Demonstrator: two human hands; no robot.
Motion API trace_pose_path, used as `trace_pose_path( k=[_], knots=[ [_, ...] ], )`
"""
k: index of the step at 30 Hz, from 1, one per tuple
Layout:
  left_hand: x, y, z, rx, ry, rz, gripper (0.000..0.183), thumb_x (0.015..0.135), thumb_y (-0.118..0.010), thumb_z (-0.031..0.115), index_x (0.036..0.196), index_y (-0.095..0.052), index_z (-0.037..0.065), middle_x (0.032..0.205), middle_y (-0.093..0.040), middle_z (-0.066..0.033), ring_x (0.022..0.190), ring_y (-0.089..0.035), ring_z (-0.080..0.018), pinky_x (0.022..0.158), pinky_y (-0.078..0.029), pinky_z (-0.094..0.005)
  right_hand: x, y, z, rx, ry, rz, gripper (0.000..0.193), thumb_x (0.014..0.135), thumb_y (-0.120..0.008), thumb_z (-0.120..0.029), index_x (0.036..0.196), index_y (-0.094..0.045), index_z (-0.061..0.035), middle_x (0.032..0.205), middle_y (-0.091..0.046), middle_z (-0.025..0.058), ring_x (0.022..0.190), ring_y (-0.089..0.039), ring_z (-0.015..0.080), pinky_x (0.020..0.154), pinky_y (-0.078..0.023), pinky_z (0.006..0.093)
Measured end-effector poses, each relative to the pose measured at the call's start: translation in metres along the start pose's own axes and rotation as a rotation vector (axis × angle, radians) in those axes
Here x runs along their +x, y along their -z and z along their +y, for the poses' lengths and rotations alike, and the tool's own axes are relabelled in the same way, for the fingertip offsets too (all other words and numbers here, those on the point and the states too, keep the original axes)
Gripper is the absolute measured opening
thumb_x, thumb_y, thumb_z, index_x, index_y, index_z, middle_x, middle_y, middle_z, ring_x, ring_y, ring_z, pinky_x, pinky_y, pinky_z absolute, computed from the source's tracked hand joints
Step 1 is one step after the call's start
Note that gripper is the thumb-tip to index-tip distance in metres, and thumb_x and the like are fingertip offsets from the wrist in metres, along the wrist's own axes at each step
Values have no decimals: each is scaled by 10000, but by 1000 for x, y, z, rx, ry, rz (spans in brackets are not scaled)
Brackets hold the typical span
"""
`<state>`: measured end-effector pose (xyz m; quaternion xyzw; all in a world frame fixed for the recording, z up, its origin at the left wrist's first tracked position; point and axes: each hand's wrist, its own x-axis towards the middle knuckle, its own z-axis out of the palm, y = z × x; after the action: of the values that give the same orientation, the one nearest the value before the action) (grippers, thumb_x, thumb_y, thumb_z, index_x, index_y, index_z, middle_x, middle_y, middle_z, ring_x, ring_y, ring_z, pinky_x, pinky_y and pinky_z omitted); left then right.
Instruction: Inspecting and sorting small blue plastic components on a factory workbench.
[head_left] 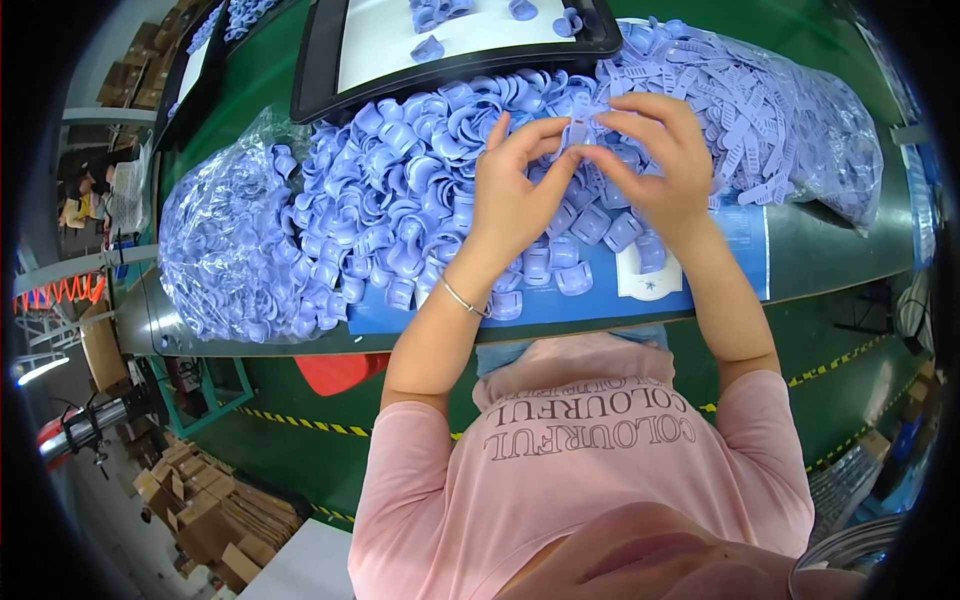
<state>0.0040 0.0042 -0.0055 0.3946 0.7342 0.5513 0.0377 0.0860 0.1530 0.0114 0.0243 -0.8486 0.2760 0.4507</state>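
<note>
Between my two hands, above the pile, is a small lavender-blue plastic piece [577, 130]. My left hand [515, 185] pinches it from the left between thumb and fingers. From the right, the thumb and fingers of my right hand [655, 160] close on the same piece. Fingertips cover much of it, so its full shape is hidden. Below and to the left spreads a heap of curved lavender plastic parts [400, 180]. On the right, flat slotted lavender straps [740, 120] spill from a clear plastic bag [850, 150].
Another clear bag [220, 240] of curved parts lies at the left. A black-rimmed tray [455, 75] with a few pieces on white stands behind the heap. Under the parts is a blue sheet [740, 240] on the worktable. A red stool [340, 373] sits below the table edge.
</note>
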Motion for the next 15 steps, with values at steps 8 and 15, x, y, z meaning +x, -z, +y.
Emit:
trace_pose_path(
  k=[8,15],
  knots=[
    [-1,-3,0,21,-29,-12,220,825,-638,118,1033,-618,48,835,-706,-102,835,-681,-238,1076,-270,-480,-6,-1,9,-195,80,-129,188,705,-731,-146,887,-687,-128,1022,-657,-17,1029,-567,214,950,-356,390],
    [0,-3,0,45,-57,38,214,830,-637,113,1027,-621,32,860,-697,-110,822,-683,-236,1063,-284,-469,-5,-5,1,-201,36,-134,194,727,-727,-156,914,-680,-134,1032,-662,-25,1045,-565,190,987,-318,421]
  ],
)
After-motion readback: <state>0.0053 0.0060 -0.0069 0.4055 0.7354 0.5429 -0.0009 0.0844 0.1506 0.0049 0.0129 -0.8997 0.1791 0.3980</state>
